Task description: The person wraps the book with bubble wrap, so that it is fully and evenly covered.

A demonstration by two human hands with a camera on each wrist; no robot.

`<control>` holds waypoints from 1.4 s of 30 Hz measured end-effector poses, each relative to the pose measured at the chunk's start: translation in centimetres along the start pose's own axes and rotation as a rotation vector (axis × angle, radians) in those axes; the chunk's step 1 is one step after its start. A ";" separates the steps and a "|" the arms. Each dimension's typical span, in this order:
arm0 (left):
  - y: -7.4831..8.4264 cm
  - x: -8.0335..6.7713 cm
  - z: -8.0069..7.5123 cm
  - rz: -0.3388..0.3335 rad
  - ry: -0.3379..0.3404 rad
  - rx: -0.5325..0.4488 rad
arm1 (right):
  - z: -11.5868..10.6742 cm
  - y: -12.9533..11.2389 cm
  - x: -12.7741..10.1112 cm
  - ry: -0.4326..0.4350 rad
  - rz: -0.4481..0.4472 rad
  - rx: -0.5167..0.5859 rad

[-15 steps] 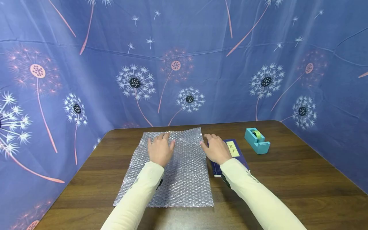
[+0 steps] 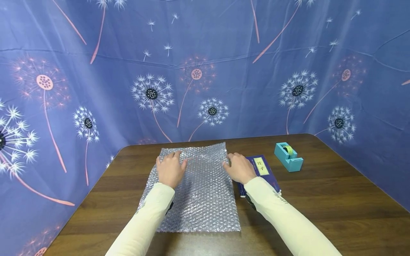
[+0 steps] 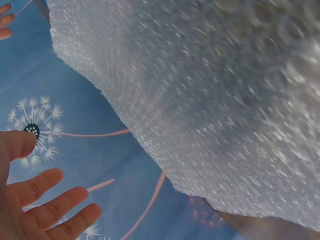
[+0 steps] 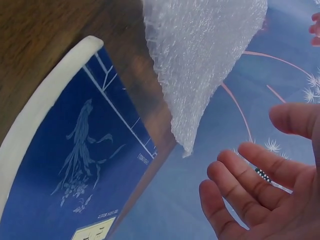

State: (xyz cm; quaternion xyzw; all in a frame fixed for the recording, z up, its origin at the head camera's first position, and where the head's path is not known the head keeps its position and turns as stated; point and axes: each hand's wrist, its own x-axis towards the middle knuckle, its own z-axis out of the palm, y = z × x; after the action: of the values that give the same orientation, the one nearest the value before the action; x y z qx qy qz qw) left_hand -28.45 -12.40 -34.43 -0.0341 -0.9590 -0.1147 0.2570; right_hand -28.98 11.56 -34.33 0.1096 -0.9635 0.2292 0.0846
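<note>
A sheet of bubble wrap (image 2: 198, 192) lies flat on the brown wooden table (image 2: 320, 199). My left hand (image 2: 169, 161) lies palm down on its far left part with the fingers straight. In the left wrist view those fingers (image 3: 45, 200) are spread beside the bubble wrap (image 3: 210, 100). My right hand (image 2: 235, 161) is at the sheet's right edge, over the left side of a dark blue book (image 2: 266, 170). The right wrist view shows its fingers (image 4: 250, 175) relaxed and holding nothing, next to the book (image 4: 75, 160) and a corner of the bubble wrap (image 4: 205, 55).
A teal tape dispenser (image 2: 288, 156) stands to the right of the book, near the back of the table. A blue cloth backdrop with dandelion prints (image 2: 205, 71) closes off the far and side edges.
My left hand has slid a little to the left on the bubble wrap. The right hand has hardly moved.
</note>
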 end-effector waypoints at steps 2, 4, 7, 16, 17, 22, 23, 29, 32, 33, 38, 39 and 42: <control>-0.3 0.0 0.0 -0.003 -0.007 0.010 | 0.0 -0.1 0.0 -0.004 0.006 0.003; -0.6 0.0 0.0 -0.004 -0.013 0.017 | 0.0 -0.3 -0.1 -0.012 0.012 0.003; -1.0 -0.1 -0.2 -0.007 -0.026 0.026 | 0.1 -0.6 -0.1 -0.025 0.019 0.006; -2.2 -0.2 -0.4 -0.012 -0.043 0.061 | 0.4 -1.4 -0.2 -0.050 0.053 0.017; -2.3 -0.2 -0.5 -0.013 -0.048 0.066 | 0.4 -1.5 -0.2 -0.053 0.056 0.013; -3.3 -0.4 -0.7 -0.034 -0.089 0.075 | 0.7 -1.5 -0.2 -0.074 0.061 -0.004; -3.5 -0.5 -0.7 -0.042 -0.097 0.073 | 0.8 -1.4 -0.2 -0.076 0.062 -0.007; -4.8 -0.8 -1.0 -0.075 -0.112 0.064 | 1.3 -1.3 -0.1 -0.086 0.065 0.019; -5.3 -1.0 -1.1 -0.078 -0.119 0.063 | 1.4 -1.2 -0.1 -0.090 0.061 0.018; -5.5 -1.1 -1.0 -0.077 -0.121 0.064 | 1.4 -1.2 -0.1 -0.093 0.062 0.014; -6.2 -1.4 -1.2 -0.082 -0.125 0.072 | 1.4 -1.1 -0.2 -0.101 0.058 0.003; -6.4 -1.5 -1.2 -0.085 -0.131 0.071 | 1.3 -1.1 -0.3 -0.102 0.059 0.000; -6.8 -1.9 -1.2 -0.097 -0.160 0.065 | 1.3 -1.1 -0.4 -0.100 0.053 -0.008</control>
State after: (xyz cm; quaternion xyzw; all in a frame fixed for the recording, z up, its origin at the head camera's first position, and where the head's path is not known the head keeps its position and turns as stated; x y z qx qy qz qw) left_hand -27.08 -19.31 -35.69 0.0118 -0.9802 -0.0926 0.1747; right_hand -28.50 10.08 -35.11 0.0948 -0.9701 0.2215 0.0307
